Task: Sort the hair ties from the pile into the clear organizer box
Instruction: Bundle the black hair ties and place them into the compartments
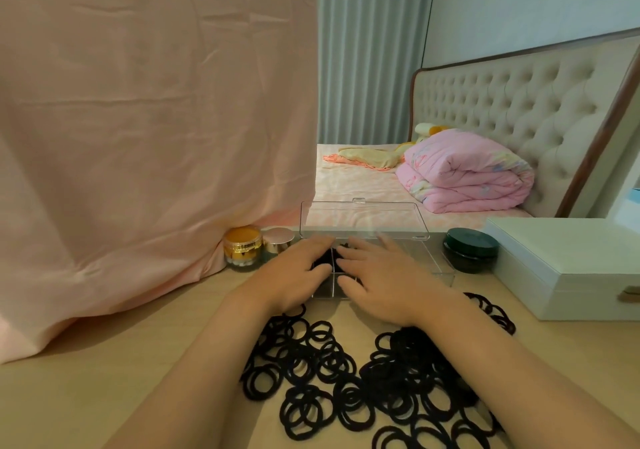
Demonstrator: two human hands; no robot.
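1. Nearest on the counter [104,379] lay the pile [401,376] of black hair ties. It was one heap in two loose clusters, left and right. They ran to many dozens and overlapped too much for an exact count.

2. Two hands reached past the pile to the one clear organizer box [433,275].
   - The right hand [384,275] had its fingers [360,258] stretched out and released, lying on the dark ties in the box [323,258].
   - The left hand [298,268] had its fingers [311,244] bent over the same dark mass. I could not tell whether they grasped any ties.

3. The step looked like settling ties into the far compartments.
   - It would go best by pressing them flat below the dividers [334,275], so none straddled two cells.
   - One hand could steady the light box against sliding.
   - Small bunches from the pile would be easier than a tangled handful.

4. A cross of dividers showed between the hands, so at least four cells were there, and the hands hid any others. The near cells looked bare. The single lid [363,218] stood open at the far edge.

5. There were three jars:
   - a gold jar [242,247] left of the box;
   - a rose-capped jar [277,240] beside it;
   - a dark green jar [471,249] to the right.
   One white case [571,268] sat further right.

6. A pink cloth [156,137] hung at the far left. Beyond it was a bed [363,185] with one folded quilt [464,175].
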